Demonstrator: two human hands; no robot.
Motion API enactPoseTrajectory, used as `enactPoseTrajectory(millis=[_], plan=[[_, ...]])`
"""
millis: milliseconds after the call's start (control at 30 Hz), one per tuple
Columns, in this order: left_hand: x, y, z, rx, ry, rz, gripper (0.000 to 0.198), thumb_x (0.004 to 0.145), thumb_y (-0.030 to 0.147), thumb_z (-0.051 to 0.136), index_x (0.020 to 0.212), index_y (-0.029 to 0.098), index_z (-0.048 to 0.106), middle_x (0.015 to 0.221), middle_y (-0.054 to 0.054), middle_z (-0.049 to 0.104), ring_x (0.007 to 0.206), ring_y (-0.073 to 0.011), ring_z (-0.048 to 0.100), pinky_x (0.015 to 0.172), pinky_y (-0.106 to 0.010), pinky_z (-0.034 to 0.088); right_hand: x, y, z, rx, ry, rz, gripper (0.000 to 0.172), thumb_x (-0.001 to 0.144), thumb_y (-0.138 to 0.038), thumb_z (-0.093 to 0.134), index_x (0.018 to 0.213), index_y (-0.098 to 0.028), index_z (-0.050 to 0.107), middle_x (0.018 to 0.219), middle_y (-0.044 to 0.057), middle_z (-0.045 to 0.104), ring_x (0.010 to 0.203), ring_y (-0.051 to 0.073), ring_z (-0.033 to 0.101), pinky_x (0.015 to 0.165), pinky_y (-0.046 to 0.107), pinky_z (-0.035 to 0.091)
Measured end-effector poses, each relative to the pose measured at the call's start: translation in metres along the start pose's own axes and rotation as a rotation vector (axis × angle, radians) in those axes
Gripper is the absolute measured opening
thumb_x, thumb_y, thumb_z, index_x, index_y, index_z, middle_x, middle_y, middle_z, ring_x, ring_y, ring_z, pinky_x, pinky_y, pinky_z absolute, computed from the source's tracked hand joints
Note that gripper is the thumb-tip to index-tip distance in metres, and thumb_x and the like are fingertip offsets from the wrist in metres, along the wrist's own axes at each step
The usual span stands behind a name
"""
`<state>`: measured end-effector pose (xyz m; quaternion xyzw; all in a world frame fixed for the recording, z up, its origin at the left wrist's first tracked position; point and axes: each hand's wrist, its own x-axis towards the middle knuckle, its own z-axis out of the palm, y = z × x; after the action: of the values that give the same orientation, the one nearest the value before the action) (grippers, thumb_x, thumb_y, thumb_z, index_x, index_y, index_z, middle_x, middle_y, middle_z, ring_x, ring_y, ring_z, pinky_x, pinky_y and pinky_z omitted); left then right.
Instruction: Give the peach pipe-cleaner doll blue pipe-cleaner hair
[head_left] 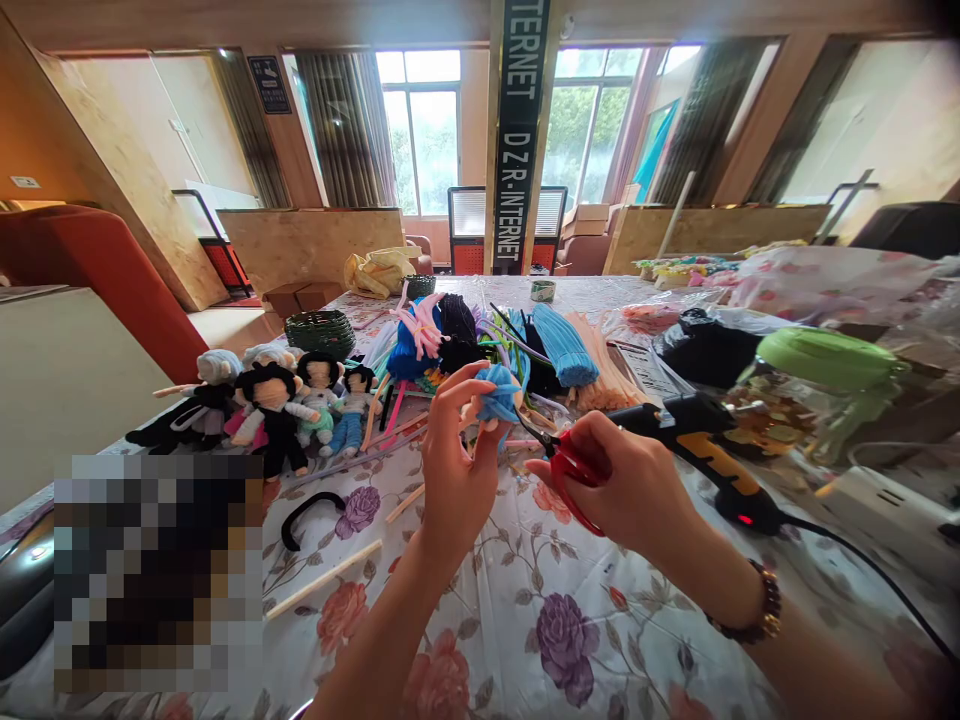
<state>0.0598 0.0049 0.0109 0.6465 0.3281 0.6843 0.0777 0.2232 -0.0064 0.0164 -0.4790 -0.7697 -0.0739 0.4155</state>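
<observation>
My left hand [459,480] is raised over the middle of the table, its fingers pinching a small blue fuzzy piece [498,395] with some pale peach material beside it. From the right, my right hand [619,485] grips red-handled scissors [574,470]. The scissors' dark blades point left, and their tips are at the right edge of the blue piece. Whether the blades touch it or are parted is too small to tell. Behind the hands lie bundles of pipe cleaners, among them a light blue bundle [562,345] and a peach one [600,350].
Several small dolls [274,400] sit at the left. A black and yellow glue gun [720,460] with a red light and cord lies right of my right hand. A curved black piece [306,515] and a pale strip [326,578] lie on the flowered tablecloth [517,600].
</observation>
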Motion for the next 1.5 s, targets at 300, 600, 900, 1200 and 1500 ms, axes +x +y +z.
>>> enactPoseTrajectory(millis=[300, 600, 900, 1200, 1500], plan=[[-0.0003, -0.0018, 0.0003, -0.002, 0.002, -0.003, 0.025, 0.083, 0.02, 0.061, 0.106, 0.025, 0.052, 0.129, -0.009, 0.056, 0.109, -0.0191, 0.058, 0.088, -0.036, 0.05, 0.0005, -0.0003, -0.0003, 0.035, -0.03, 0.01, 0.042, 0.073, -0.059, 0.062, 0.067, -0.023, 0.043, 0.048, -0.005, 0.054, 0.037, 0.01, 0.046, 0.041, 0.021, 0.036], [0.0002, -0.0005, 0.0, -0.037, -0.003, -0.004, 0.026, 0.082, 0.015, 0.062, 0.105, 0.023, 0.053, 0.129, -0.009, 0.056, 0.11, -0.018, 0.057, 0.088, -0.033, 0.049, -0.0006, 0.0009, -0.0019, 0.023, -0.045, 0.006, 0.043, 0.073, -0.06, 0.062, 0.067, -0.022, 0.042, 0.049, -0.005, 0.054, 0.037, 0.009, 0.044, 0.041, 0.02, 0.036], [-0.0005, -0.0012, 0.0004, -0.015, 0.001, -0.004, 0.026, 0.082, 0.017, 0.061, 0.106, 0.024, 0.053, 0.128, -0.009, 0.056, 0.109, -0.0191, 0.057, 0.086, -0.036, 0.05, -0.0004, 0.0001, 0.0002, 0.009, -0.009, -0.009, 0.041, 0.073, -0.057, 0.064, 0.067, -0.022, 0.042, 0.048, -0.006, 0.053, 0.037, 0.009, 0.042, 0.041, 0.019, 0.035], [-0.0007, -0.0015, 0.0004, -0.021, -0.004, -0.003, 0.026, 0.082, 0.017, 0.061, 0.106, 0.024, 0.053, 0.128, -0.009, 0.056, 0.11, -0.0194, 0.057, 0.087, -0.036, 0.051, -0.0011, 0.0002, -0.0006, 0.011, -0.021, 0.011, 0.041, 0.073, -0.056, 0.064, 0.067, -0.022, 0.041, 0.048, -0.006, 0.053, 0.037, 0.009, 0.042, 0.041, 0.019, 0.034], [-0.0011, -0.001, 0.0007, 0.014, -0.003, -0.004, 0.025, 0.082, 0.019, 0.061, 0.105, 0.024, 0.053, 0.128, -0.009, 0.056, 0.109, -0.0196, 0.057, 0.085, -0.037, 0.051, -0.0011, -0.0005, -0.0013, 0.011, -0.012, 0.019, 0.042, 0.073, -0.055, 0.064, 0.065, -0.022, 0.04, 0.046, -0.007, 0.05, 0.036, 0.008, 0.039, 0.039, 0.019, 0.033]])
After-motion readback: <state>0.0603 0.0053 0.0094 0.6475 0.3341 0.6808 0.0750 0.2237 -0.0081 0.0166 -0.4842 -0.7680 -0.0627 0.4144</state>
